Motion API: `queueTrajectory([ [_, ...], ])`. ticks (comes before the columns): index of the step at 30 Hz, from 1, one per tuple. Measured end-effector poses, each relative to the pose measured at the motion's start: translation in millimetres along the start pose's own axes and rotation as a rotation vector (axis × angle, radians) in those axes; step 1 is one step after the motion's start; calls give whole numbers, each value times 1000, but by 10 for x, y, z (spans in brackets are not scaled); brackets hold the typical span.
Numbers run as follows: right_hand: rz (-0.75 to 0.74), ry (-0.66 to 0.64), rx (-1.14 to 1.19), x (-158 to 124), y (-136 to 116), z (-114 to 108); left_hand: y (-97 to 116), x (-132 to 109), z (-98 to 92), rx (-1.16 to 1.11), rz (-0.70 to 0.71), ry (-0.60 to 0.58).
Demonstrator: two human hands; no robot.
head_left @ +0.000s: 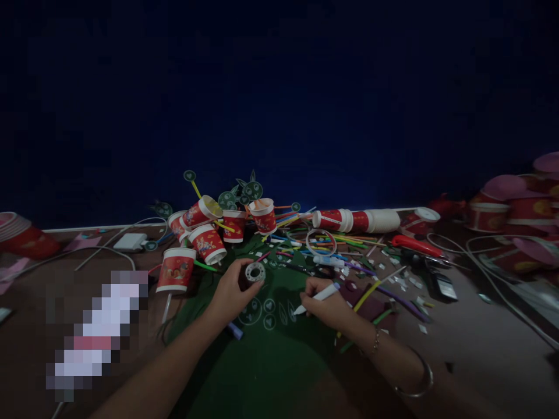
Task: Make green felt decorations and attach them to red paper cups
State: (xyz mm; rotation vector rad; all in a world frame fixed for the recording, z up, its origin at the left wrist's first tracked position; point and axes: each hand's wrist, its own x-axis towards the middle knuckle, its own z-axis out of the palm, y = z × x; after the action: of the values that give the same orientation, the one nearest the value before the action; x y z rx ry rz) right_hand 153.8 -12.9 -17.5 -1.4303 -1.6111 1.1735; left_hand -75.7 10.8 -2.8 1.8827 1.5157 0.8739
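My left hand (233, 291) is closed on a small ring-shaped tape roll (255, 272), held just above a dark green sheet (266, 372). My right hand (326, 304) grips a white pen (318, 297) with its tip touching the sheet beside several circles and leaf shapes drawn in white (267, 311). Bracelets sit on my right wrist (414, 381). A purple marker cap (234, 330) lies under my left wrist.
Red printed paper cups (205, 235) lie heaped beyond the sheet, some with green cut-out discs on straws (251, 191). A stack of cups (356, 220) lies on its side. Coloured straws (336, 241), a red cutter (414, 245), paper scraps, cables and a white charger (130, 241) litter the brown table.
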Motion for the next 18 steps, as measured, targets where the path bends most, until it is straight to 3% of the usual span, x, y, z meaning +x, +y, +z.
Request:
queueTrajectory([
  [5, 60, -59, 47, -9, -1, -1, -1, 0, -1, 7, 8, 5],
  [13, 12, 1, 24, 0, -24, -14, -2, -1, -1, 14, 6, 5],
  [18, 36, -46, 35, -9, -9, -3, -17, 0, 1, 9, 9, -2],
])
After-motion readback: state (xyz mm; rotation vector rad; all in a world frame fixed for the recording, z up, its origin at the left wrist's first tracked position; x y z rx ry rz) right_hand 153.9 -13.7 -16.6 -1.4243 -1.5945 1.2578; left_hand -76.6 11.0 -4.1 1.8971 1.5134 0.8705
